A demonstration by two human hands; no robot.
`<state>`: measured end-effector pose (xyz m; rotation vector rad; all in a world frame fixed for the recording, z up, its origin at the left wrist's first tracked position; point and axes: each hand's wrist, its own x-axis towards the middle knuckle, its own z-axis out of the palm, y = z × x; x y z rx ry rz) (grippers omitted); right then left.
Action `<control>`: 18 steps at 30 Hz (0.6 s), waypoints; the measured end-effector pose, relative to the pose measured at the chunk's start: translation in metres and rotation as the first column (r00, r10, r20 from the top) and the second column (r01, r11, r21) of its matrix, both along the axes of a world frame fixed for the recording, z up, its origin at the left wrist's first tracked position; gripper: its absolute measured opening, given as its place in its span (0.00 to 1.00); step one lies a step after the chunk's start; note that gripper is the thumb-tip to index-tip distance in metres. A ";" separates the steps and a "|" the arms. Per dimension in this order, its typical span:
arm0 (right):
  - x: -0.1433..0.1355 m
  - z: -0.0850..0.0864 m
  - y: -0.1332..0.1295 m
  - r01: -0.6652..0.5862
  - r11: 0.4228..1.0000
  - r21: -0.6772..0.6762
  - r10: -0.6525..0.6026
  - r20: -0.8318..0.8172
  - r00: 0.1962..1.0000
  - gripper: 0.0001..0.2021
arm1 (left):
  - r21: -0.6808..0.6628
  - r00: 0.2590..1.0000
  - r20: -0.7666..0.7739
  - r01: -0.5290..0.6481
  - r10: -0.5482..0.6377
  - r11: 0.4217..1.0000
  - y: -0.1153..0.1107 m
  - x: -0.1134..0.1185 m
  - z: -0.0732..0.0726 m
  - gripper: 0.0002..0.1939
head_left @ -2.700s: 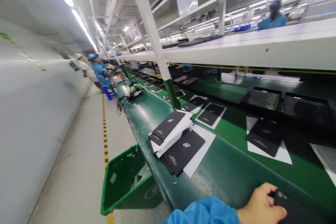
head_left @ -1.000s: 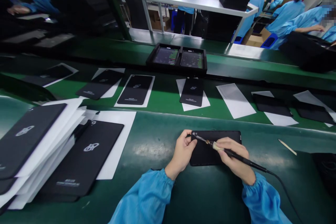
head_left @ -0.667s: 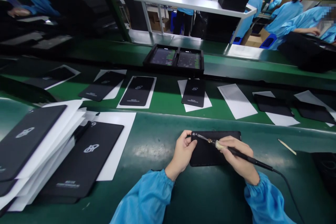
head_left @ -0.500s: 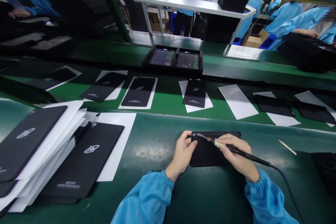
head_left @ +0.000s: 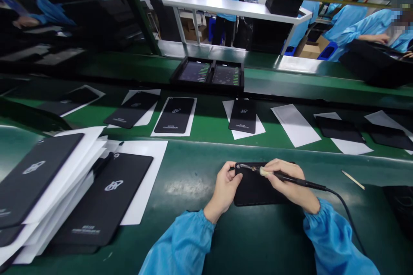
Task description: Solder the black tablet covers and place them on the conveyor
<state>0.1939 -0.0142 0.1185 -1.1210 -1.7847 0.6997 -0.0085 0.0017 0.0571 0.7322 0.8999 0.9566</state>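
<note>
A black tablet back cover (head_left: 254, 191) lies flat on the green bench in front of me. My left hand (head_left: 227, 184) pinches its upper left corner between thumb and fingers. In my right hand (head_left: 288, 180) is a corded soldering iron (head_left: 301, 181), held like a pen by its pale collar and dark handle. Its metal tip points left and meets the small round hole at the cover's upper left corner; whether it presses on the surface I cannot tell. The right hand hides the cover's right end.
A stack of black covers (head_left: 111, 197) with white sheets between them stands at the left. Behind the bench, a green conveyor (head_left: 209, 126) carries covers on white papers. Two lit screens sit in a black tray (head_left: 208, 86). A wooden stick (head_left: 353, 179) lies at right. People in blue work beyond.
My right hand and the soldering iron have shifted slightly left and up, with the tip nearer the cover's corner. The papers and covers on the conveyor have slid a little to the right.
</note>
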 end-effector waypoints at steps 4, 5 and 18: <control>-0.001 -0.006 -0.009 0.088 0.996 0.023 -0.087 -0.016 0.996 0.04 | 0.000 1.000 0.014 0.000 0.000 1.000 -0.001 0.000 -0.001 0.19; -0.001 -0.008 -0.012 0.107 0.994 0.024 -0.107 -0.026 0.994 0.04 | 0.002 1.000 0.016 0.001 -0.001 1.000 -0.001 0.000 -0.002 0.19; -0.008 -0.019 -0.012 0.090 0.996 0.003 -0.090 -0.077 0.993 0.05 | 0.019 1.000 -0.002 0.006 -0.006 1.000 0.000 0.001 -0.005 0.17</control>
